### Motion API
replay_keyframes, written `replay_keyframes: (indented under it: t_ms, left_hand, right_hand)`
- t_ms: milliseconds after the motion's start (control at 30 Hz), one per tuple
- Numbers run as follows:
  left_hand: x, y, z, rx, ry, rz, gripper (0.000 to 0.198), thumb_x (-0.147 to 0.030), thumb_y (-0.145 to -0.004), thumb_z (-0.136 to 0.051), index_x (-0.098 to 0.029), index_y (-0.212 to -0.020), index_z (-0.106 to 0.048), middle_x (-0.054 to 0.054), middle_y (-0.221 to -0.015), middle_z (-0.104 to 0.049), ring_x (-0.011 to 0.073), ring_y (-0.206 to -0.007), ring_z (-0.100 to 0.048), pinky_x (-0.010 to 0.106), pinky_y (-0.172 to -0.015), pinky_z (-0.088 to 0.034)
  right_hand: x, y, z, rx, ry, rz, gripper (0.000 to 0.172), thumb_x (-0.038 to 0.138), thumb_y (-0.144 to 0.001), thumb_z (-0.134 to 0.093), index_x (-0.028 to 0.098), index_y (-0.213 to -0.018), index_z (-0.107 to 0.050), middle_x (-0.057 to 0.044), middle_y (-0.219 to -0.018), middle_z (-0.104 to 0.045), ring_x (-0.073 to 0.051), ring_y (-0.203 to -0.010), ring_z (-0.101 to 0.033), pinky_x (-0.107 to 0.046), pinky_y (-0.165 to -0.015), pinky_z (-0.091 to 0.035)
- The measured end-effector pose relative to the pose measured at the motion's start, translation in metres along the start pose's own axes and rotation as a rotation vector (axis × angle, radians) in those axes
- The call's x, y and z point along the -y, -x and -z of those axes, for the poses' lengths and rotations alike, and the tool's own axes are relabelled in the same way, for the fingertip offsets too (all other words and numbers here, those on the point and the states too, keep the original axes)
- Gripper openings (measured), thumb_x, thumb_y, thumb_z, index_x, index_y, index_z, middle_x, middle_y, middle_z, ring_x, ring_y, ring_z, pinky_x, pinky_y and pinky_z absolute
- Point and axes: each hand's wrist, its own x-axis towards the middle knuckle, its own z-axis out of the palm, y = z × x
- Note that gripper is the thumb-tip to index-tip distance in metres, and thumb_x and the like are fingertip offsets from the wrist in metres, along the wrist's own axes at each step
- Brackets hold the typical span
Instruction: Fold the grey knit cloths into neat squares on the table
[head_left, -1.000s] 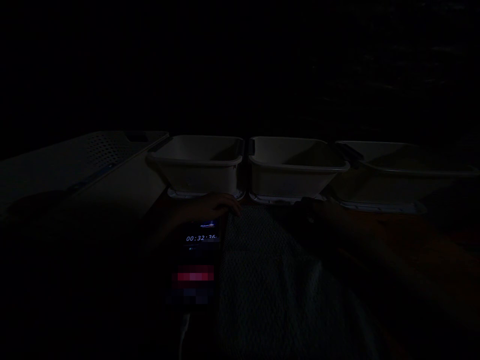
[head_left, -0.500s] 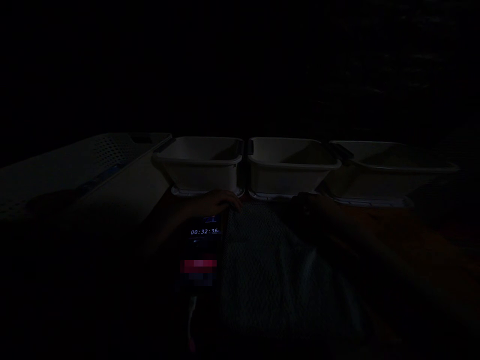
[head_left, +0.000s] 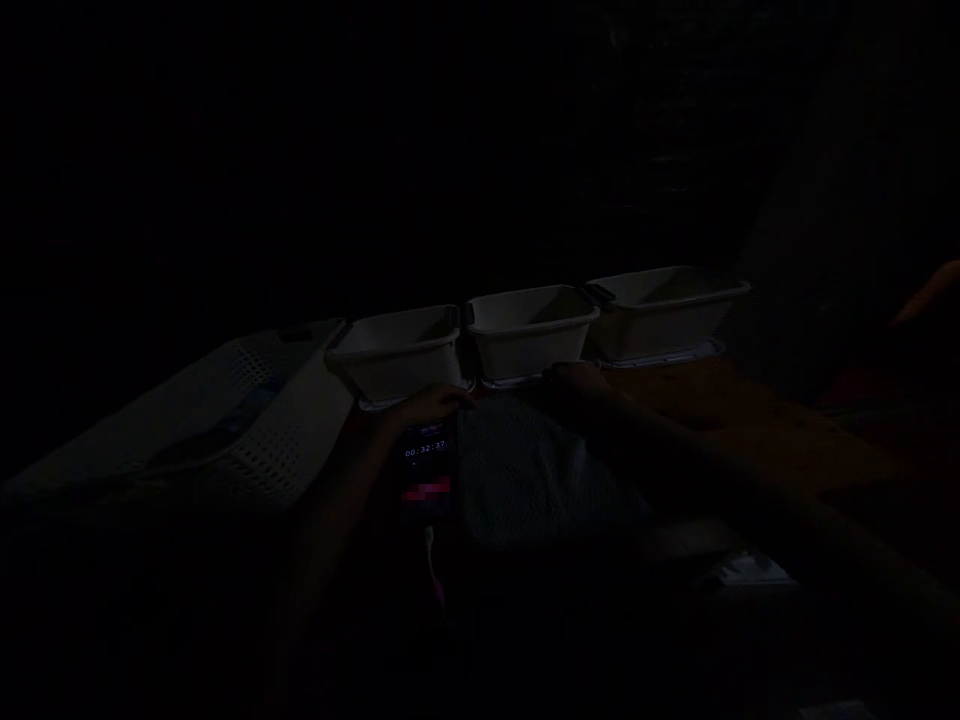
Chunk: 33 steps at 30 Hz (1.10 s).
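The scene is very dark. A pale knitted cloth lies spread on the table in front of me. My left hand rests at the cloth's far left corner, fingers curled down onto it, just above a phone with a lit timer screen. My right hand lies at the cloth's far right corner; its fingers are too dim to make out. Both arms stretch forward over the table.
Three white plastic tubs stand in a row behind the cloth. A white perforated basket sits at the left. A cable runs from the phone toward me. Something pale lies at the right near edge.
The view has pulled back and swung right, so the tubs and cloth look smaller and further off. Both hands stay at the cloth's far corners. The timer has ticked on one second.
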Motion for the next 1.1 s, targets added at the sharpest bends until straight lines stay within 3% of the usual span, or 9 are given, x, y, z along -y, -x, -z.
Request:
replay_keyframes:
  t_ms: [133,333,500,667,967,1100]
  left_hand:
    - [0.002,0.008,-0.003,-0.072,-0.025,0.027,0.029,-0.021,-0.087,-0.046,-0.019,-0.110,-0.064,0.008,-0.119,-0.063,0.0183,-0.110,-0.058,0.036,-0.098,-0.042]
    - [0.006,0.011,-0.004,-0.155,-0.107,0.026,0.030,-0.025,-0.088,-0.046,-0.017,-0.110,-0.064,0.009,-0.118,-0.064,0.0196,-0.109,-0.058,0.038,-0.098,-0.042]
    - [0.005,0.014,-0.002,-0.197,-0.109,0.051,0.030,-0.022,-0.086,-0.044,-0.020,-0.106,-0.067,0.005,-0.112,-0.067,0.0199,-0.105,-0.060,0.037,-0.096,-0.043]
    - [0.009,0.018,0.005,-0.200,-0.051,0.092,0.031,-0.020,-0.082,-0.045,-0.020,-0.100,-0.069,0.003,-0.107,-0.069,0.0189,-0.100,-0.063,0.034,-0.093,-0.046]
    - [0.023,0.016,0.004,-0.156,0.005,0.012,0.032,-0.015,-0.076,-0.046,-0.018,-0.094,-0.072,0.005,-0.108,-0.069,0.0186,-0.102,-0.063,0.036,-0.096,-0.044]
    - [0.025,0.016,0.005,-0.173,-0.033,0.005,0.034,-0.014,-0.075,-0.044,-0.016,-0.093,-0.073,0.006,-0.106,-0.070,0.0194,-0.099,-0.064,0.036,-0.093,-0.046]
  right_hand:
    - [0.006,0.000,-0.006,-0.102,-0.006,0.060,0.042,0.041,-0.091,-0.039,0.011,-0.107,-0.062,-0.018,-0.106,-0.061,-0.031,-0.092,-0.060,-0.043,-0.077,-0.046]
    - [0.006,0.008,-0.007,-0.153,-0.076,-0.011,0.041,0.040,-0.089,-0.043,0.009,-0.104,-0.064,-0.018,-0.105,-0.061,-0.029,-0.094,-0.059,-0.042,-0.079,-0.045]
    - [-0.007,0.022,0.001,-0.117,-0.375,-0.087,0.037,0.038,-0.084,-0.053,0.007,-0.101,-0.064,-0.015,-0.101,-0.062,-0.016,-0.087,-0.058,-0.025,-0.078,-0.043]
    - [-0.027,0.016,0.006,-0.081,-0.514,0.037,0.029,0.028,-0.078,-0.061,0.009,-0.099,-0.065,-0.011,-0.097,-0.064,-0.014,-0.082,-0.060,-0.020,-0.071,-0.044]
    - [-0.044,0.003,0.000,-0.110,-0.505,0.213,0.025,0.022,-0.074,-0.061,0.011,-0.096,-0.065,-0.007,-0.094,-0.066,-0.011,-0.081,-0.061,-0.018,-0.070,-0.042]
    - [-0.046,0.001,-0.001,-0.137,-0.489,0.202,0.028,0.023,-0.074,-0.061,0.011,-0.099,-0.065,-0.006,-0.091,-0.066,-0.011,-0.077,-0.060,-0.017,-0.066,-0.042]
